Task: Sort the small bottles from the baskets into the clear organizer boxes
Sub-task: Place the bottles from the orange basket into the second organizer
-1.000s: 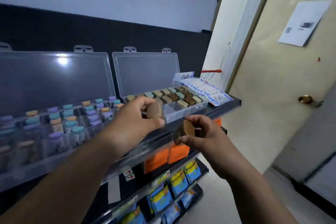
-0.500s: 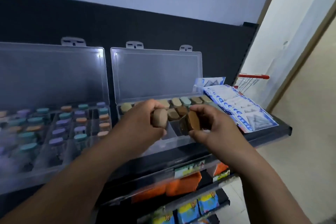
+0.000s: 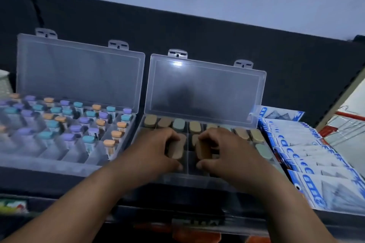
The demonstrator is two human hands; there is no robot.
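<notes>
Over the right organizer box, both hands are busy: left hand clamped on a tan-capped bottle, right hand gripping a second bottle. Back row filled, front cells mostly bare; left organizer box looks well stocked. Past halfway, I'd judge.

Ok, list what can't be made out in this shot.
Head view:
- Bottle bodies: left hand covers the tan-capped bottle, right hand the brown-capped bottle.
- The left organizer box: left end blurred, cut by the frame edge.
- The red basket: cut by the right edge.
- Print on the packets: blurred.
</notes>
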